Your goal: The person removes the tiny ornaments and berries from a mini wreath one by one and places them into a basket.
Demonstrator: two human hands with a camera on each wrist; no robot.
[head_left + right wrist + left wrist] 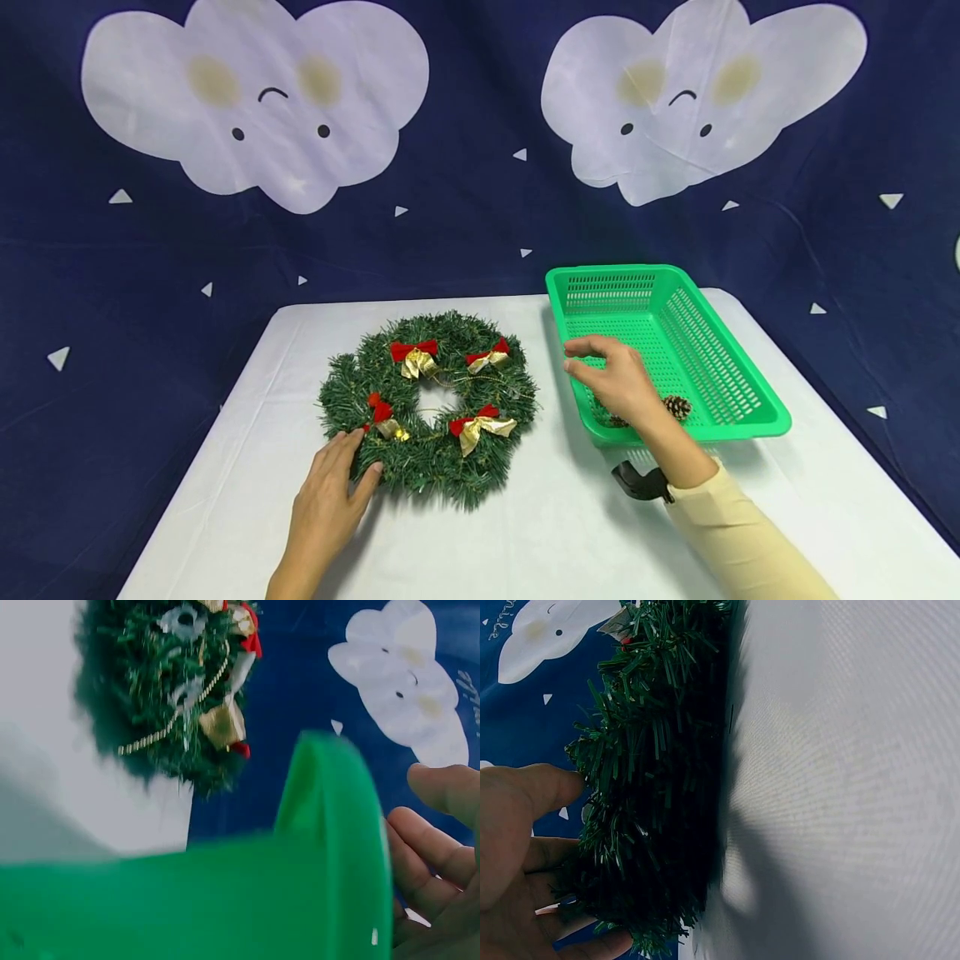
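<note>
A green wreath (465,479) of artificial pine lies on the white table, trimmed with red-and-gold bows (480,427) and a thin gold bead string (150,739). At its lower left side, my left hand (326,500) rests with fingers spread against the needles; the left wrist view has the thumb (555,786) at the wreath's edge. My right hand (618,379) hangs over the near left part of a green basket (750,429). Its thumb and fingers are loosely bent and apart, with nothing between them. Below that hand, a pine cone (677,407) lies in the basket, others partly hidden.
The basket stands on the table's right side, its raised rim (349,847) close to my right hand. A dark blue cloth (480,150) with white clouds hangs behind the table (510,550). A black strap mount (641,482) is on my right wrist.
</note>
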